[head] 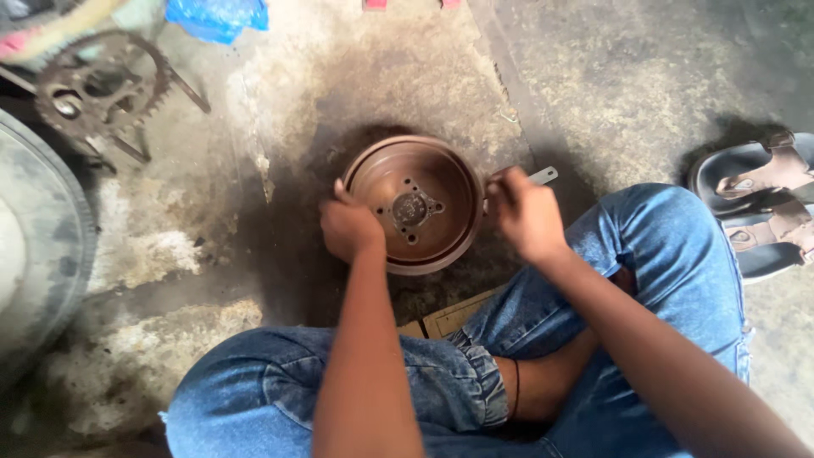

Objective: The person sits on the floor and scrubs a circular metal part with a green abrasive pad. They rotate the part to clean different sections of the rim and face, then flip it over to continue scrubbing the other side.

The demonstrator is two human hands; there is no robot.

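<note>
Brake drum [415, 203] rests on concrete floor [593, 76]; left hand [349, 227] grips its rim, right hand [526, 212] clasps a flat metal tool [543, 175].

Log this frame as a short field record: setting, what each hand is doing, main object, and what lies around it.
setting: stained concrete floor, person seated in blue jeans
main object: round rusty-brown metal drum with a bolt-hole hub, lying open side up
left hand: gripping the drum's left rim
right hand: at the drum's right rim, closed on a flat grey metal tool
upper left: rusty toothed sprocket, blue plastic bag
left edge: black tyre
right: dark sandals with brown straps
below drum: cardboard piece
</note>
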